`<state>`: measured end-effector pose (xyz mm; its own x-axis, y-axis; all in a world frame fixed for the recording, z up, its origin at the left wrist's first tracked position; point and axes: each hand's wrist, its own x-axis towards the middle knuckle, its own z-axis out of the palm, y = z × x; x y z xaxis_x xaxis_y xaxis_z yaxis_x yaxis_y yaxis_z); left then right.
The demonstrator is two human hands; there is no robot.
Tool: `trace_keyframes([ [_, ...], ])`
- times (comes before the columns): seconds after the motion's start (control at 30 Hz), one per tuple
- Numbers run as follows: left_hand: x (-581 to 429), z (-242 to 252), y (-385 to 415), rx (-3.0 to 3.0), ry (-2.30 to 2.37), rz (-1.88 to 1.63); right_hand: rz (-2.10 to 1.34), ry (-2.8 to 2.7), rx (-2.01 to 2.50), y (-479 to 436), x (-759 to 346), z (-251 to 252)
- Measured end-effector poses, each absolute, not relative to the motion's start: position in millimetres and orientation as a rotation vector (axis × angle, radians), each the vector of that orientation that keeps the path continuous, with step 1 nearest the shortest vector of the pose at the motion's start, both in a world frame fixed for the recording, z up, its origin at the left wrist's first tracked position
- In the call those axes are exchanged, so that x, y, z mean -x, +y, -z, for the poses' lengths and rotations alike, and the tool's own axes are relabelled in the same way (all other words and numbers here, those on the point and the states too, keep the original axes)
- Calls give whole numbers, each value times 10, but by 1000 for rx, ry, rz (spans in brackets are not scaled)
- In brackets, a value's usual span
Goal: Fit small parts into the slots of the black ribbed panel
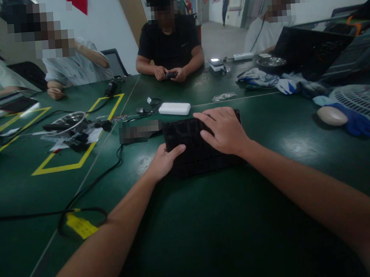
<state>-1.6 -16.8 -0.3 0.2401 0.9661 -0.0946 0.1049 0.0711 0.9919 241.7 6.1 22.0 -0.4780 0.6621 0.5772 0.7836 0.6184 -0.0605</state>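
Showing at far left, on a green table (285,121), a dark flat device (21,104) near yellow tape lines (58,169). Showing next a looping black cable (22,217) beside a yellow tag (81,226), with a metal bowl (82,119) of dark items farther back and a seated person in a pale shirt (86,63) beyond. Clamping the left hand (161,162) on the left edge of a black case (199,154), with the thumb lying on its face and the other fingers hidden beneath. Holding that case at the middle, just in front of a white box (174,109), and leaving its contact with the table unclear. Showing across the table a person in a black shirt (168,42), with a small dark object (171,75) between both hands. Laying the right hand (224,131) over the upper right of the case, with thumb and fingers parted and stretched out. Showing farther right a clear plastic piece (224,96), white-and-blue gloves (265,79), a beige oval object (332,116), a blue glove (363,125) and a white grille (361,101).
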Motion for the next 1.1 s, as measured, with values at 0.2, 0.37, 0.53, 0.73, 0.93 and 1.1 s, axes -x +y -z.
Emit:
trace_keyframes([
  [0.2, 17, 15, -169, -1295, 1123, -924, 294, -2275, 1135, 63, -2412, -215],
  [0.37, 23, 23, -171, -1312, 1128, -919, 309, -2265, 1132, 60, -2405, -215],
  [0.53, 14, 3, -178, -1329, 1128, -922, 297, -2261, 1137, 54, -2400, -219],
  [0.73, 25, 11, -168, -1331, 1124, -913, 283, -2266, 1136, 62, -2411, -219],
  [0.93, 23, 14, -170, -1325, 1114, -907, 274, -2285, 1113, 44, -2422, -238],
  [1.1, 11, 10, -174, -1317, 1128, -917, 260, -2283, 1117, 34, -2415, -245],
])
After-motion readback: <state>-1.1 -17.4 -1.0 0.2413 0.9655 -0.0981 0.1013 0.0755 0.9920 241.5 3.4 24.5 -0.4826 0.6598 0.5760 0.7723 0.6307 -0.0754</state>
